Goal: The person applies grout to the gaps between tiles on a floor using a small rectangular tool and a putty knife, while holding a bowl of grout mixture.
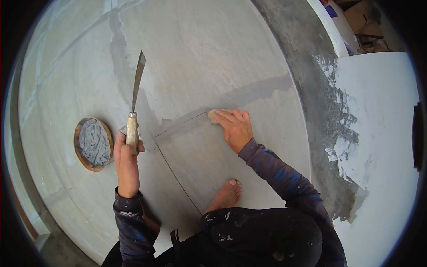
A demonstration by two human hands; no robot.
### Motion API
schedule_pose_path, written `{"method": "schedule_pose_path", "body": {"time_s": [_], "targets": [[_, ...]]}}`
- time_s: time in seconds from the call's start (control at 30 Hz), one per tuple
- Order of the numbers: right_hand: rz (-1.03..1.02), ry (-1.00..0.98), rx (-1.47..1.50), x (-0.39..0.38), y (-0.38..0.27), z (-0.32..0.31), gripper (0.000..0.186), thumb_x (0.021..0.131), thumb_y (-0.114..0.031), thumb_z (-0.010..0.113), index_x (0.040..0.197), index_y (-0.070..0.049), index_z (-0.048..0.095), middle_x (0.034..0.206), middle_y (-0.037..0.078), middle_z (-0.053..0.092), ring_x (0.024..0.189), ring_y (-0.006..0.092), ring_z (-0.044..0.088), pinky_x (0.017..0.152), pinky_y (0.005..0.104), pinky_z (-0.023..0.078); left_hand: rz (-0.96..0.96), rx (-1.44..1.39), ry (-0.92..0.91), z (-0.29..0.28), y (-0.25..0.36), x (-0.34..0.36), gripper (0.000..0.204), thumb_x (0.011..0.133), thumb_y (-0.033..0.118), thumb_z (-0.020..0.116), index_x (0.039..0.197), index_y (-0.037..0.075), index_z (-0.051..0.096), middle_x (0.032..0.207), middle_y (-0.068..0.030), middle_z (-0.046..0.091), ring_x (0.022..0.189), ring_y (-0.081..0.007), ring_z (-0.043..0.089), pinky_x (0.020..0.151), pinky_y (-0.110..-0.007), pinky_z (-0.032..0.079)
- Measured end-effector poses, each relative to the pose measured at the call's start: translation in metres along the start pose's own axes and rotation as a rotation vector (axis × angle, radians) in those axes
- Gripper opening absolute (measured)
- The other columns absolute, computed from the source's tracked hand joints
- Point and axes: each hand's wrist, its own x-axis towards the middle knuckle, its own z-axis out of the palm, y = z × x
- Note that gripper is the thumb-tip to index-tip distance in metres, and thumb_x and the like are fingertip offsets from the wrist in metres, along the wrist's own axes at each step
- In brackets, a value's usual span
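Note:
My left hand (126, 164) is closed round the worn wooden handle of a long-bladed knife (138, 78). Its metal blade points up and away, with a slanted tip. A bit of grey material shows by the fingers of that hand. My right hand (235, 127) presses a tan sponge (212, 116) onto the floor tiles, at the right end of a dark open joint (184, 119). Beyond the sponge, the joint's line continues under a grey smeared band (262, 89). Left of my left hand sits a round, shallow container (108, 133) of grey paste (93, 141).
Large grey tiles (191, 53) cover the floor. Another dark joint (175, 173) runs toward my bare foot (227, 194). To the right rises a white wall (382, 115) with a rough grey lower strip (298, 49). Boxes and clutter (362, 22) lie at the far right.

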Motion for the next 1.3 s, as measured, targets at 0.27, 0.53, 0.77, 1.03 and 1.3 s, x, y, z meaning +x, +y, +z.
{"method": "schedule_pose_path", "body": {"time_s": [0.27, 0.53, 0.77, 1.03, 1.3], "targets": [[0.039, 0.045, 0.053, -0.036, -0.029, 0.032, 0.037, 0.086, 0.000, 0.062, 0.120, -0.010, 0.071, 0.128, -0.001, 0.070, 0.114, 0.0198, 0.061, 0.094, 0.0398, 0.043, -0.044, -0.010, 0.049, -0.011, -0.030, -0.020, 0.049, 0.095, 0.023, 0.041, 0.134, -0.003, 0.055, 0.104, -0.0050, 0.053, 0.082, -0.0146, 0.047, 0.078, -0.028, 0.040], [-0.025, -0.005, 0.083, -0.051, -0.073, 0.029, 0.037, 0.085, -0.001, 0.063, 0.120, -0.010, 0.071, 0.130, 0.001, 0.069, 0.118, 0.0217, 0.059, 0.095, 0.0416, 0.043, -0.008, -0.032, 0.065, -0.029, -0.001, -0.045, 0.044, 0.095, 0.018, 0.040, 0.133, -0.001, 0.056, 0.097, -0.0039, 0.051, 0.086, -0.0143, 0.047, 0.084, -0.030, 0.041], [0.005, 0.101, 0.101, -0.012, -0.093, 0.022, 0.038, 0.087, -0.001, 0.062, 0.122, -0.012, 0.070, 0.129, 0.001, 0.069, 0.119, 0.0218, 0.059, 0.094, 0.0424, 0.042, 0.075, -0.089, 0.101, -0.037, 0.026, -0.038, 0.044, 0.094, 0.018, 0.042, 0.132, -0.001, 0.055, 0.095, -0.0038, 0.052, 0.084, -0.0145, 0.048, 0.082, -0.030, 0.042], [-0.093, 0.094, 0.080, -0.010, -0.122, 0.044, 0.038, 0.087, -0.003, 0.062, 0.123, -0.010, 0.070, 0.134, 0.003, 0.066, 0.120, 0.0227, 0.059, 0.093, 0.0415, 0.043, 0.064, -0.132, 0.073, -0.080, -0.004, -0.050, 0.043, 0.097, 0.018, 0.042, 0.133, -0.002, 0.054, 0.107, -0.0051, 0.054, 0.085, -0.0162, 0.048, 0.083, -0.032, 0.043], [-0.139, 0.095, 0.045, 0.038, -0.124, 0.029, 0.039, 0.087, -0.005, 0.063, 0.125, -0.009, 0.069, 0.134, 0.003, 0.066, 0.119, 0.0215, 0.058, 0.094, 0.0410, 0.044, 0.126, -0.189, 0.073, -0.089, 0.020, -0.034, 0.040, 0.102, 0.022, 0.042, 0.133, -0.002, 0.053, 0.115, -0.0055, 0.057, 0.087, -0.0168, 0.047, 0.085, -0.033, 0.042]]}}
